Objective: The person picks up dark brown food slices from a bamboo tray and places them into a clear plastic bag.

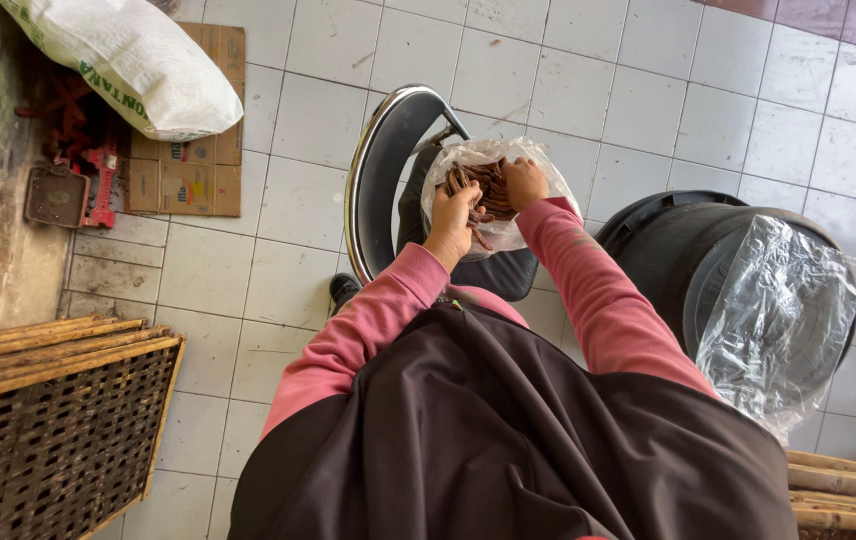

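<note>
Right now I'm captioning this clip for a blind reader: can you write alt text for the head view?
Seen from above, a person in pink sleeves has both hands, left hand and right hand, in a clear plastic bag of brown sticks resting on a chair. A black bin draped with clear plastic stands alongside on the white tiled floor.

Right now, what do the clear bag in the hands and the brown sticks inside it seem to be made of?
Clear bag: thin glossy plastic film, judging by its see-through crinkles. Brown sticks: matte reddish-brown strips, possibly dried food; too small to tell.
</note>
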